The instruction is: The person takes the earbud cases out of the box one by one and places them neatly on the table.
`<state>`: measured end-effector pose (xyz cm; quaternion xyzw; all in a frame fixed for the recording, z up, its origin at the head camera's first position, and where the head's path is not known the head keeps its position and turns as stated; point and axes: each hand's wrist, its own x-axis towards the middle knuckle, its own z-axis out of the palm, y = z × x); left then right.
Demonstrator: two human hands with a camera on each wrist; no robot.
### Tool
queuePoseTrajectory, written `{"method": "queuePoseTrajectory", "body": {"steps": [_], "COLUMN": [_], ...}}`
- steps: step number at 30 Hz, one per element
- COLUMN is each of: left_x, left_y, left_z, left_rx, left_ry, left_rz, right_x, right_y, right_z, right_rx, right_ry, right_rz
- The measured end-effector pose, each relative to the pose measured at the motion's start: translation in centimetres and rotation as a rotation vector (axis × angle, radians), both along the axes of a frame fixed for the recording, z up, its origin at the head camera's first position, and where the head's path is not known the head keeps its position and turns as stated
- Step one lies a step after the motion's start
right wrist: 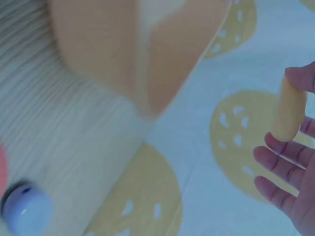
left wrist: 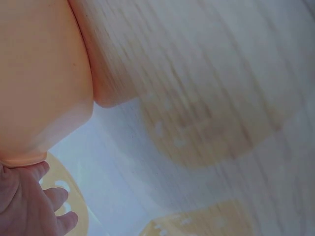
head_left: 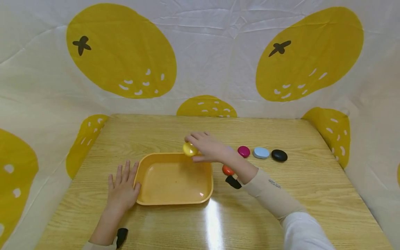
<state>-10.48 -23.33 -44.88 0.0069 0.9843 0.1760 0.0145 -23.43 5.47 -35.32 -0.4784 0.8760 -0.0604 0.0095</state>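
Note:
My right hand (head_left: 207, 147) pinches a smooth yellow pebble-like piece (head_left: 189, 149) between thumb and fingers, over the back edge of an orange-yellow plastic tray (head_left: 175, 201). In the right wrist view the yellow piece (right wrist: 289, 110) shows edge-on, thumb at its top and a fingertip at its lower end. The tray's floor is bare. My left hand (head_left: 123, 191) lies with fingers straight and spread at the tray's left side, thumb right against the wall. In the left wrist view, fingers of the left hand (left wrist: 29, 199) show beside the tray's rim.
Right of the tray, a magenta piece (head_left: 243, 151), a light blue piece (head_left: 261, 153) and a black piece (head_left: 279, 155) lie in a row. A red-orange piece (head_left: 228, 169) and a lavender piece (right wrist: 27, 210) are partly behind my right forearm. A fruit-print cloth (head_left: 215, 62) surrounds the wooden table (head_left: 265, 208).

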Motion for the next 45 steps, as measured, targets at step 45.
{"method": "queuePoseTrajectory", "body": {"steps": [45], "left_x": [0.0], "left_y": [0.1], "left_z": [0.2], "left_rx": [0.001], "left_ry": [-0.008], "left_rz": [0.002], "right_x": [4.2], "right_y": [23.0], "right_z": [-9.5], "right_rx": [-0.022], "right_ry": [-0.174], "right_rz": [-0.584]}}
